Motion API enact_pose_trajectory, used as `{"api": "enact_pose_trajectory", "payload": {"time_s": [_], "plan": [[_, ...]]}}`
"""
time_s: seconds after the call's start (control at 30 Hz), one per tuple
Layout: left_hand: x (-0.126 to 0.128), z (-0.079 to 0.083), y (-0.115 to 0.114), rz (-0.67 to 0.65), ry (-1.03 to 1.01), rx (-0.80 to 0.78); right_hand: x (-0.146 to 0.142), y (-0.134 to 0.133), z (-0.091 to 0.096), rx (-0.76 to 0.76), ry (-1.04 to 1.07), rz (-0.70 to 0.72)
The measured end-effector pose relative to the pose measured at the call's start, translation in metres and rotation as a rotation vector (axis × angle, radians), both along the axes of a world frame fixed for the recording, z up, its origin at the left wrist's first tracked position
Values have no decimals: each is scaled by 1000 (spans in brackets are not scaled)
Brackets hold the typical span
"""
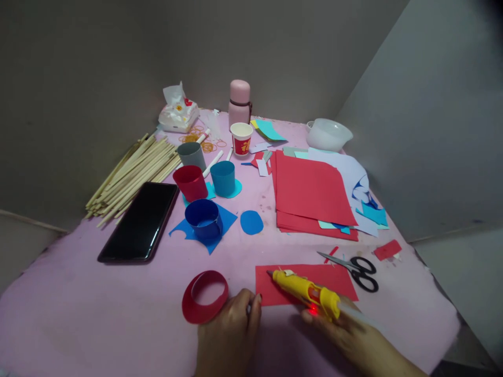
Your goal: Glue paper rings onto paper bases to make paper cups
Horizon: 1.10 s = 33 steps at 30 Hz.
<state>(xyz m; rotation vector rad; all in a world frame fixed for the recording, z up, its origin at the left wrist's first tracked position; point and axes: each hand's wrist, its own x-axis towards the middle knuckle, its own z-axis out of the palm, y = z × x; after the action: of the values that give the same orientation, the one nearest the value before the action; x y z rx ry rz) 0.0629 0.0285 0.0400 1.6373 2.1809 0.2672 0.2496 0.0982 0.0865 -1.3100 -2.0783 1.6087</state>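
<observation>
My right hand (pixel 353 335) grips a yellow glue gun (pixel 304 290) with a red light glowing at its base. Its nozzle rests on a red paper strip (pixel 302 280) lying on the pink table (pixel 98 314). My left hand (pixel 231 330) is closed, its fingers curled and pressing down the strip's left edge. A red paper ring (pixel 204 297) stands just left of that hand, touching or nearly touching it.
Black-handled scissors (pixel 353 269) lie right of the strip. Behind are a stack of red paper sheets (pixel 310 196), paper cups in blue (pixel 204 219), red (pixel 190 182), teal (pixel 223 178) and grey (pixel 192 154), a black phone (pixel 141 222), wooden sticks (pixel 133 170), a pink bottle (pixel 239 102) and a white bowl (pixel 328 133).
</observation>
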Motion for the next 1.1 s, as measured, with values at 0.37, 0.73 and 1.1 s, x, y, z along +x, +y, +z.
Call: {"api": "enact_pose_trajectory", "payload": {"time_s": [0.37,0.73,1.1], "plan": [[0,0,0,-15,31,13,-4,-2,1,33,-18,-2],[-6,-5,-2,-61,-24,14,-8,1,-8,49,-46,51],[-1,-4,-2,-24,-37,54,-8,5,4,54,-36,44]]}}
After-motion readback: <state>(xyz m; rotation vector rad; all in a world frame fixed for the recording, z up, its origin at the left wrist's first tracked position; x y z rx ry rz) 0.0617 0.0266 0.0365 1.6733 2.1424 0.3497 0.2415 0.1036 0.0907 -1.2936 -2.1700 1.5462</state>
